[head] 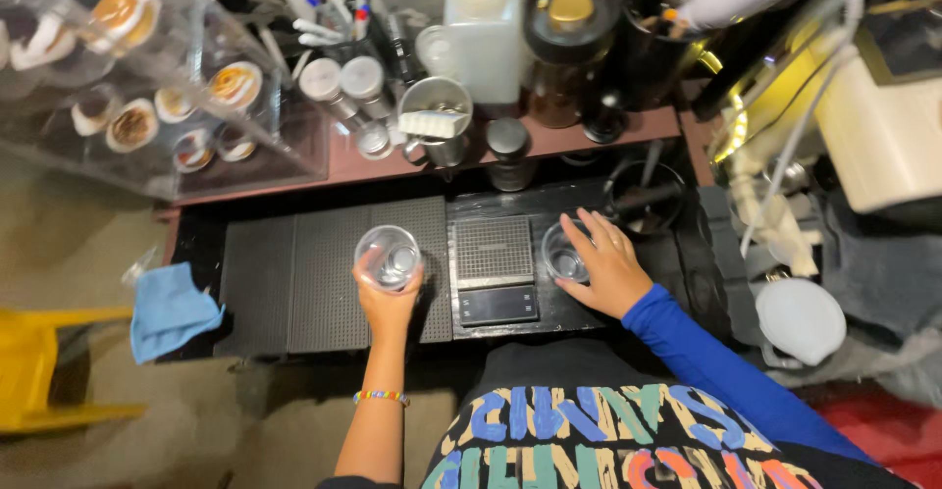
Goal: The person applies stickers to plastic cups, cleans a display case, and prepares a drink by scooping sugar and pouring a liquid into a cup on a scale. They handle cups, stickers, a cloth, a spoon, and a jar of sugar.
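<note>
The left hand (386, 298) has its fingers curled around the lower side of a clear round drinking glass (388, 256), gripping it from below with the thumb on one side and the other fingers wrapped on the opposite side; the glass is lifted over a dark perforated rubber mat (294, 273). A beaded multicoloured bracelet (381, 397) circles the wrist behind those fingers.

The right hand (606, 263) has its fingers loosely spread and laid over the rim and far side of a second, smaller clear glass (564, 252), which stands on the black counter (579, 312). Whether the thumb presses against the glass cannot be told. A bright blue sleeve (716, 371) covers the forearm behind this hand.

Between the two sets of fingers lies a small square black digital scale (496, 265) with a ridged top, touching the mat's edge. Beyond the right fingers sits a round black container (645, 198) holding a utensil. Beyond the left fingers, on a raised reddish shelf (608, 131), stand a steel pitcher (435, 116) and a white plastic jug (483, 33). Well off to the left of the left fingers lies a folded light blue cloth (169, 310).
</note>
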